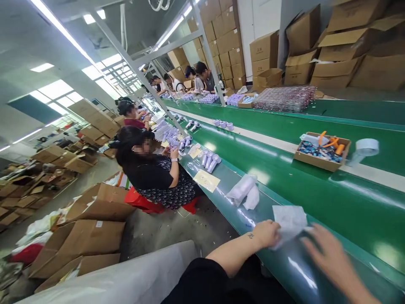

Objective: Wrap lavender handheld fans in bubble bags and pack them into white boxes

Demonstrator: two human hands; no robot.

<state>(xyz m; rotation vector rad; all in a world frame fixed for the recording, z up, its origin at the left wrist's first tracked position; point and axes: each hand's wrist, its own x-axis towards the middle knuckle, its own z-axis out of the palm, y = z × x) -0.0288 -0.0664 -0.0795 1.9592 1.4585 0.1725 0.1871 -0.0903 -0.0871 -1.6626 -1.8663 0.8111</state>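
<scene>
A thin white translucent bag (290, 219) lies on the green table edge in front of me, with its lower left corner under my left hand (267, 233). The fingers of that hand are closed on the bag. My right hand (327, 251) is blurred, fingers apart, just right of the bag's edge; whether it touches the bag I cannot tell. To the left rest white-wrapped bundles (243, 191), their contents hardly visible through the wrapping. Beyond them are a pale yellow paper sheet (206, 180) and several lilac handheld devices (211, 161) lying side by side.
A small cardboard box (322, 151) with orange-handled pliers and small blue parts sits on the green conveyor (272, 154). A tape roll (367, 147) stands beside it. A co-worker (152, 169) sits at left, handling a lilac device. Large cartons (91, 236) stand on the floor.
</scene>
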